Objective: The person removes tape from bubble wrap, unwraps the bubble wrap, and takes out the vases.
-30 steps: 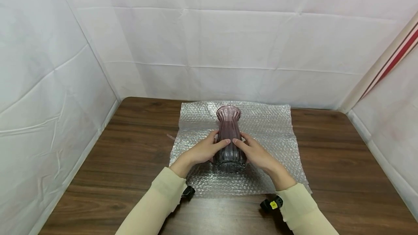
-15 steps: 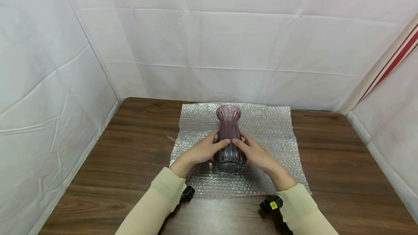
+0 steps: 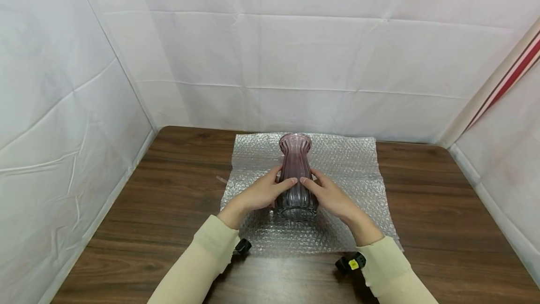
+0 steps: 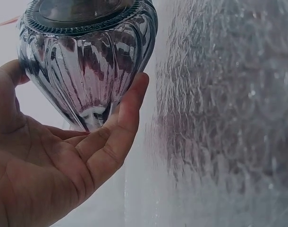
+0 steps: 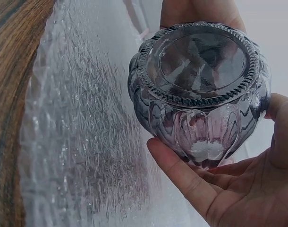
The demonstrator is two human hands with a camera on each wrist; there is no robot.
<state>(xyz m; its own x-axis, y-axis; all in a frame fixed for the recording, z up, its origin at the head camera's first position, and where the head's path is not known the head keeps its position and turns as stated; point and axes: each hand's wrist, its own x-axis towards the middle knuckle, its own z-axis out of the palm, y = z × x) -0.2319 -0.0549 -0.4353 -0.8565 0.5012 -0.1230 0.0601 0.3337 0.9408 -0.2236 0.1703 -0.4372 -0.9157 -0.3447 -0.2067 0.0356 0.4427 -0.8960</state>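
Note:
A ribbed glass vase (image 3: 296, 161), pinkish at its flared mouth and grey toward its base, lies on its side with the mouth pointing away from me. My left hand (image 3: 263, 192) grips it from the left, thumb on top and fingers curving underneath. From the right, my right hand (image 3: 332, 196) holds it the same way. The vase's round base (image 5: 203, 64) faces the right wrist camera. In the left wrist view, fingers (image 4: 127, 106) support the glass from below, close over the bubble wrap (image 3: 350, 168).
The bubble wrap is spread flat on a dark wooden table (image 3: 168, 191). A thin clear strip (image 3: 221, 179) sticks out near its left edge. White cloth walls (image 3: 295, 50) stand behind and at both sides. Black straps (image 3: 351, 263) sit at the wrists.
The vase and both hands have shifted very slightly away from me, the mouth now a little higher in the head view. The grip looks the same.

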